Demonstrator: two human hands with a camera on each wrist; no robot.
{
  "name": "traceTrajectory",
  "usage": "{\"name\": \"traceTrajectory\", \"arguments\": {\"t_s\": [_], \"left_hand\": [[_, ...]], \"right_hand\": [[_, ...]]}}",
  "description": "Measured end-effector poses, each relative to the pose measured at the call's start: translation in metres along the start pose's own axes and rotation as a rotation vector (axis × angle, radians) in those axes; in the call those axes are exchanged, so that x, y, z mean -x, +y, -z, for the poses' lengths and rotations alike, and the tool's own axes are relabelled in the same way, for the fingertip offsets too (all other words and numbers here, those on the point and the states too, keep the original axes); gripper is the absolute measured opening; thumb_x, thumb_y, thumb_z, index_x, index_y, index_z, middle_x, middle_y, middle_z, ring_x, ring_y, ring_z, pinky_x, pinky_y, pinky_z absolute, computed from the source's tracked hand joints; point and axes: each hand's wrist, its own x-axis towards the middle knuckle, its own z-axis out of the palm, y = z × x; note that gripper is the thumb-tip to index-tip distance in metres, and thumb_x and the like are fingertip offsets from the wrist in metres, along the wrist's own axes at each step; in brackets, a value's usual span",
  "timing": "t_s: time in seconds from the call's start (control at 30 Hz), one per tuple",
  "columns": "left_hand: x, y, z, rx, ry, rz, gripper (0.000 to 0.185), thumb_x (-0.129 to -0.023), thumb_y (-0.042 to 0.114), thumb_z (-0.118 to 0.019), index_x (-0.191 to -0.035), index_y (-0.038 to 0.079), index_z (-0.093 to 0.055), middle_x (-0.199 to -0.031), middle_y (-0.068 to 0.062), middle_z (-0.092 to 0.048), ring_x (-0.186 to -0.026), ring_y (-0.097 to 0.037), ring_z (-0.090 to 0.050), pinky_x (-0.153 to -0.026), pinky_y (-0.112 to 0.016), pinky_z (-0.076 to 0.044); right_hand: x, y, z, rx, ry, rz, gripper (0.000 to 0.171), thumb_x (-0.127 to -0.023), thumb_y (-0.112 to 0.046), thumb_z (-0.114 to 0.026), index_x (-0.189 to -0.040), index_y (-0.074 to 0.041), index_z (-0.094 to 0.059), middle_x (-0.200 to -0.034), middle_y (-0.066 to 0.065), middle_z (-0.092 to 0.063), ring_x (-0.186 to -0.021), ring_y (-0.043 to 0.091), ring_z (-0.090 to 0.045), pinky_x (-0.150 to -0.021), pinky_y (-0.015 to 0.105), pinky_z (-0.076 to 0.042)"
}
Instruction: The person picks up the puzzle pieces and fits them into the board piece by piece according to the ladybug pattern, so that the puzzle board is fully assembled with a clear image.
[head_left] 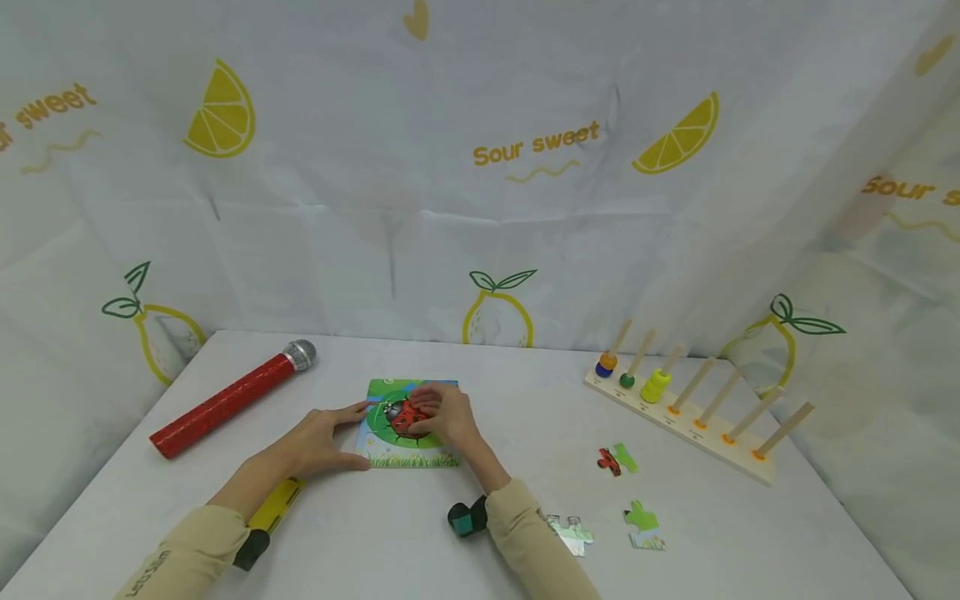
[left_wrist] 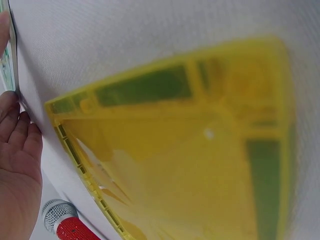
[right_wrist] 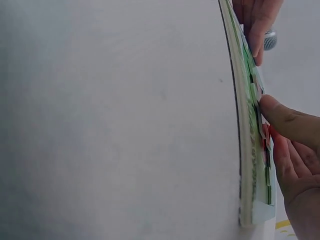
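Puzzle board (head_left: 408,425) lies flat on the white table (head_left: 420,542), centre, just in front of the person. Ladybug picture on it.

Left hand (head_left: 324,440): fingers spread and mostly straight, resting on the table against the board's left edge, thumb and fingertips touching that edge. Holds nothing. In the left wrist view only the palm (left_wrist: 17,170) shows, next to the board edge.

Right hand (head_left: 448,414): lies on top of the board, fingers bent down onto the ladybug area, pressing a puzzle piece (right_wrist: 264,132) there. The right wrist view shows the thumb and fingertips (right_wrist: 285,120) on pieces sitting slightly raised off the board.

Loose pieces on the table to the right, well apart from the board: red one (head_left: 608,461), green one (head_left: 643,518), pale one (head_left: 572,533).

Red microphone (head_left: 228,400) lies left of the board. Peg rack (head_left: 693,408) with a few rings stands at far right.
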Motion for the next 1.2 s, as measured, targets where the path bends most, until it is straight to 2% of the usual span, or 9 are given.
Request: {"name": "traceTrajectory", "arguments": {"t_s": [0.27,0.53,0.67,0.83,1.07,1.2], "left_hand": [[0.001,-0.001,0.000,-0.003,-0.001,0.010,0.090,-0.072,0.050,-0.079,-0.142,0.005,-0.046,-0.146,-0.015,-0.043,-0.132,-0.042,-0.039,-0.103,-0.057,-0.037],[0.001,0.000,0.001,-0.005,-0.001,0.014,0.090,-0.072,0.051,-0.079,-0.142,0.005,-0.045,-0.146,-0.017,-0.043,-0.131,-0.042,-0.039,-0.102,-0.057,-0.038],[0.001,0.000,0.000,0.004,-0.002,0.011,0.090,-0.072,0.050,-0.079,-0.143,0.006,-0.044,-0.145,-0.019,-0.043,-0.132,-0.043,-0.038,-0.103,-0.058,-0.037],[0.002,0.001,0.000,0.005,0.003,0.004,0.090,-0.072,0.050,-0.079,-0.143,0.006,-0.045,-0.146,-0.017,-0.043,-0.132,-0.044,-0.038,-0.103,-0.059,-0.036],[0.003,0.001,0.000,0.005,0.009,0.002,0.090,-0.071,0.048,-0.081,-0.141,0.003,-0.046,-0.145,-0.019,-0.044,-0.132,-0.045,-0.037,-0.103,-0.060,-0.035],[0.003,0.001,0.000,0.002,0.013,-0.005,0.090,-0.072,0.049,-0.080,-0.142,0.003,-0.046,-0.144,-0.019,-0.044,-0.132,-0.045,-0.037,-0.103,-0.059,-0.035]], "right_hand": [[-0.003,-0.002,0.004,0.016,-0.095,-0.009,0.040,-0.070,0.013,-0.078,-0.107,0.007,-0.065,-0.103,0.019,-0.070,-0.098,0.030,-0.067,-0.081,0.026,-0.055],[-0.006,0.000,0.003,0.048,-0.100,-0.002,0.039,-0.070,0.010,-0.079,-0.107,0.006,-0.067,-0.104,0.018,-0.070,-0.097,0.028,-0.068,-0.080,0.025,-0.055],[-0.003,0.001,0.005,0.021,-0.113,0.009,0.039,-0.072,0.009,-0.077,-0.109,0.007,-0.065,-0.106,0.019,-0.069,-0.101,0.028,-0.066,-0.083,0.023,-0.054],[0.004,0.002,0.010,-0.023,-0.065,0.018,0.041,-0.071,0.010,-0.078,-0.110,0.005,-0.065,-0.106,0.018,-0.069,-0.101,0.029,-0.066,-0.082,0.023,-0.054],[0.006,0.004,0.009,0.101,-0.023,0.042,0.041,-0.065,0.010,-0.082,-0.102,0.005,-0.066,-0.094,0.015,-0.071,-0.084,0.024,-0.069,-0.070,0.018,-0.055],[0.005,0.004,0.006,0.098,0.014,0.058,0.039,-0.063,0.013,-0.081,-0.098,0.008,-0.066,-0.090,0.017,-0.070,-0.079,0.025,-0.069,-0.067,0.018,-0.055]]}}
